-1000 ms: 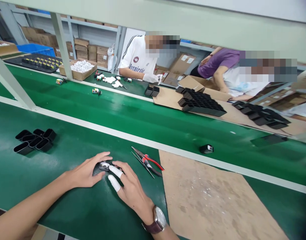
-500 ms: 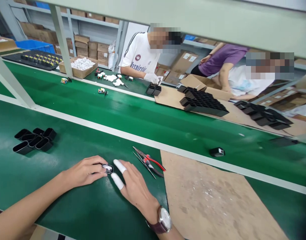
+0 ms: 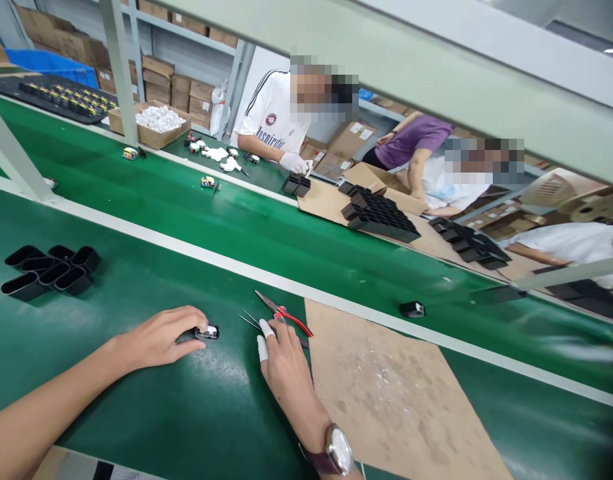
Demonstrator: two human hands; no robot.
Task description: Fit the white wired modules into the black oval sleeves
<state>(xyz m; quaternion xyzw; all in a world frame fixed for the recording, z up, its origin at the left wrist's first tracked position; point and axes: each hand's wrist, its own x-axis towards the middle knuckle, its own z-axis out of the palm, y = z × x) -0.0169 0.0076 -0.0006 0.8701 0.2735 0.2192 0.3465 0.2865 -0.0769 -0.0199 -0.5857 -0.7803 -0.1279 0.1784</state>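
Note:
My left hand rests on the green mat with its fingers curled round a small black part that has a shiny insert. My right hand, with white finger cots on two fingers and a watch on the wrist, lies flat with fingers stretched towards the tweezers and the red-handled pliers. Its fingertips touch or nearly touch these tools. A cluster of empty black housings lies to the left on the mat.
A brown cardboard sheet lies right of my hands. On the green conveyor belt sits a single black housing. Across the belt, several people sit by stacks of black housings and a box of white parts.
My right hand left the small black part and slid right to the tweezers and pliers. My left hand kept hold of the part. The view swung slightly right.

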